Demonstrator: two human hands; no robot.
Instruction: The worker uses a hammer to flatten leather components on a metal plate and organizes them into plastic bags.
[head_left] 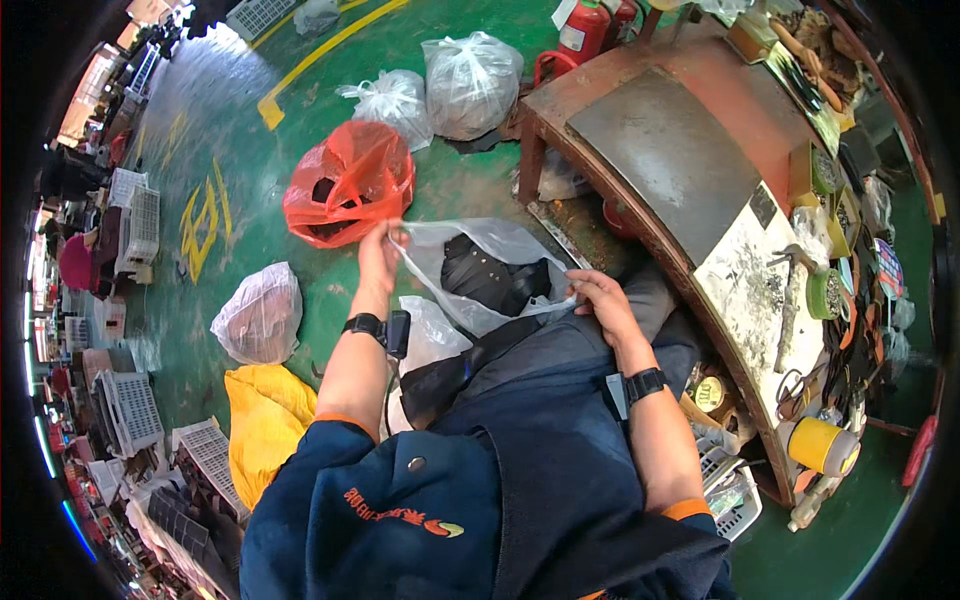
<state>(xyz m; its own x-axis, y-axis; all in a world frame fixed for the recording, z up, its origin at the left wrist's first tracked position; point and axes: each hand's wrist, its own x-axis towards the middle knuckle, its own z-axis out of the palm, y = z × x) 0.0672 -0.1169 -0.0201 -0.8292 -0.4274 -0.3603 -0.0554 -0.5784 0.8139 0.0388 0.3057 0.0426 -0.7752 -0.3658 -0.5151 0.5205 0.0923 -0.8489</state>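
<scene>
A translucent white plastic bag [425, 256] is spread by its mouth between my two hands, in front of my lap. Inside lie black, flat-looking pieces [488, 277] with small light dots on them; their exact kind I cannot make out. My left hand [377, 257] pinches the bag's left edge, close to a red plastic bag [350, 185] on the floor. The opposite edge is gripped by the fingers of my right hand [603, 302], near my knee. Below the open bag, another white plastic bag [430, 335] and black material [435, 388] rest by my left leg.
A workbench [660, 150] curves along my right, carrying a hammer [791, 300] and a yellow can [822, 446]. Tied white bags [473, 85] and fire extinguishers [588, 30] stand ahead. On the left are a pale bag [258, 315], a yellow sack [265, 425] and plastic crates [130, 410].
</scene>
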